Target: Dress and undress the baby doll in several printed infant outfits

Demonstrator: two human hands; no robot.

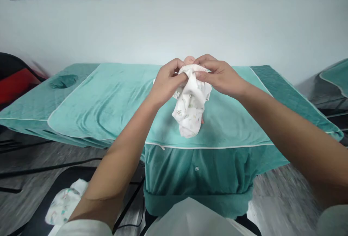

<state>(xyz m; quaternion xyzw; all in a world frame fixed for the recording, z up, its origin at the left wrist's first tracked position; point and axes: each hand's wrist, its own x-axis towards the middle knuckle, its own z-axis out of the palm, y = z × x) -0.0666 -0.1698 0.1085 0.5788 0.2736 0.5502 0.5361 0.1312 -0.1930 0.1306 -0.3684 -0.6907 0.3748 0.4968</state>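
Note:
My left hand (pixel 167 82) and my right hand (pixel 217 74) are both closed on the bunched top edge of a small white printed baby garment (pixel 189 109). The garment hangs down from my fingers over the middle of a teal-covered bed (pixel 108 98). A pinkish rounded thing (pixel 189 59), perhaps a doll's head, peeks out just behind my fingers; most of it is hidden. A bit of the same pink shows under the garment's lower edge.
A light teal towel (pixel 89 112) with white piping lies over the bed, whose face hole (pixel 63 81) is at the left end. Another white printed cloth (pixel 63 203) sits on a dark surface at lower left. A second teal bed (pixel 335 78) is at right. Cables cross the floor.

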